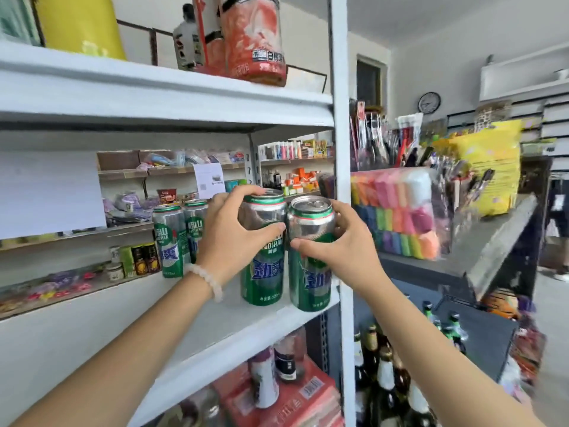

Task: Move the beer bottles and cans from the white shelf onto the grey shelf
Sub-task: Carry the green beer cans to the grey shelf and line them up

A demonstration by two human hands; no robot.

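Note:
Two green and silver beer cans stand side by side near the right front corner of the white shelf [191, 343]. My left hand [234, 235], with a bead bracelet on its wrist, wraps the upper part of the left can [264, 272]. My right hand [341, 245] grips the right can [309, 282] from its right side. Two more cans of the same kind [172, 238] stand further back on the same board. Beer bottles [378, 365] stand low down on the dark grey shelf [480, 331] to the right.
A white upright post [341, 149] rises just right of the cans. Red packs and bottles [277, 389] fill the white level below. Colourful sponges [397, 211] and a yellow bag [489, 167] sit on a grey counter at right. Large red containers [252, 38] stand on the board above.

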